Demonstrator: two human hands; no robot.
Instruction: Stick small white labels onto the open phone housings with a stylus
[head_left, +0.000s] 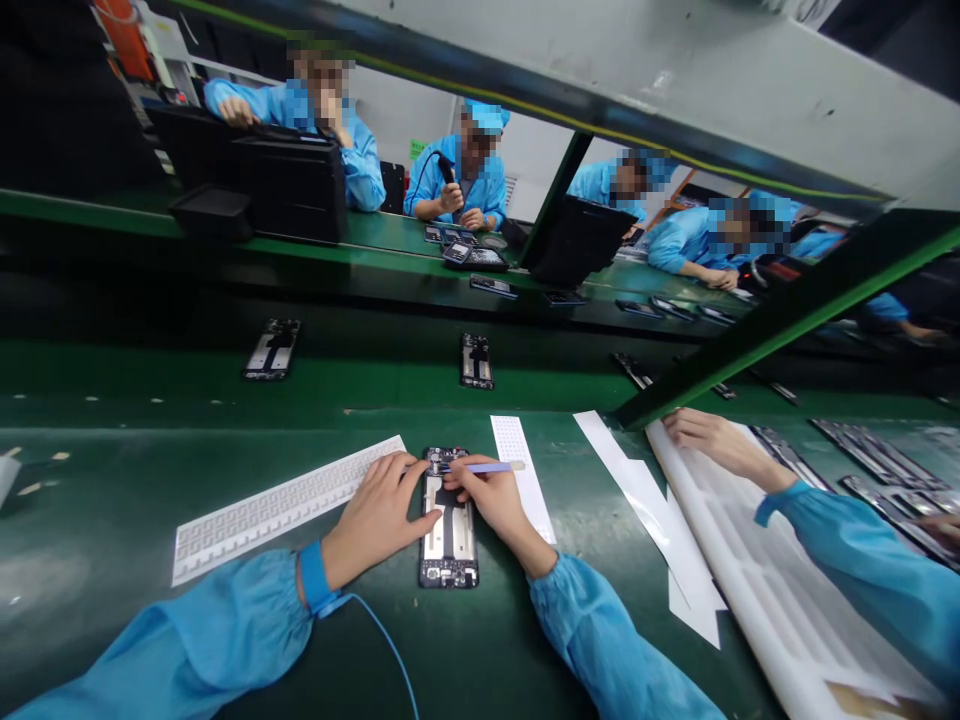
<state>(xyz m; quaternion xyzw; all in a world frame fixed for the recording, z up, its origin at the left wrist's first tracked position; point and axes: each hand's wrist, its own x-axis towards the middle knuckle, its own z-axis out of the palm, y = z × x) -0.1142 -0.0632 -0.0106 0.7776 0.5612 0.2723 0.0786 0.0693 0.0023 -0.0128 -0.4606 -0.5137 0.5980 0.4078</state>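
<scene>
The left hand (pixel 375 515), fingers open, steadies an opened phone (pixel 448 548) from 9 o'clock, while the right hand (pixel 491 505) fingers pinch a blue stylus (pixel 487 467) over its 12 o'clock end.

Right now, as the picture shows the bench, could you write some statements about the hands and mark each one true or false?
1. The right hand holds a thin pale tool over the top end of the opened phone. True.
2. The left hand is lifted away from the phone. False: it rests against the phone's left edge.
3. A blue wrist strap with a cord sits on the left wrist. True.
4. The co-worker's hand at the right grips a phone. False: it lies on a white sheet.
</scene>
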